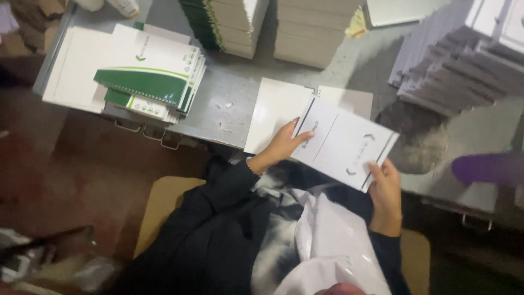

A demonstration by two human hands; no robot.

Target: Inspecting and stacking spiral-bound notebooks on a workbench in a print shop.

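Grey metal table (229,104) fills the view ahead of you, dull and scuffed, with tall stacks of flat white cartons (308,30) at its far edge and a fanned heap of grey sheets (453,65) on the right. On the left lies a pile of green-and-white printed cartons (147,82). Over the near edge, above a plain white sheet (273,112), you hold a flat white carton blank (344,143) tilted towards your lap. It looks light and stiff but easy to crease, so I'd keep to the edges. Your left hand (284,145) pinches its left edge, thumb on top; your right hand (385,191) grips the lower right corner. A purple sleeve (486,168) close on the right could crowd you
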